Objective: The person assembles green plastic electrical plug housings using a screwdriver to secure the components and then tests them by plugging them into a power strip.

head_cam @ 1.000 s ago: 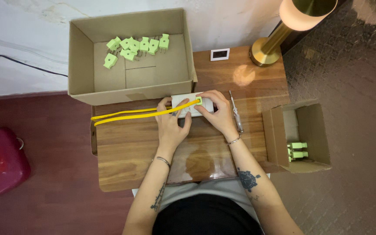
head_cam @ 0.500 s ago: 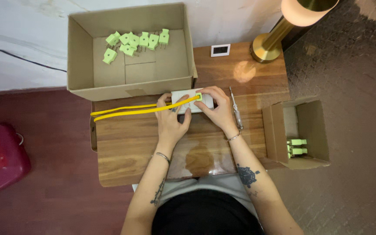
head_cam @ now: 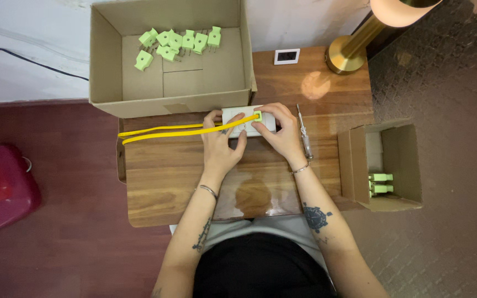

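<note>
Both hands are working the white socket block (head_cam: 248, 122) at the table's (head_cam: 167, 182) far edge: left hand (head_cam: 220, 148) pressing it flat, right hand (head_cam: 281, 131) pinching the green plug (head_cam: 258, 116). I am judging this the plug-seating step; next calls for firm, straight pressure.
</note>
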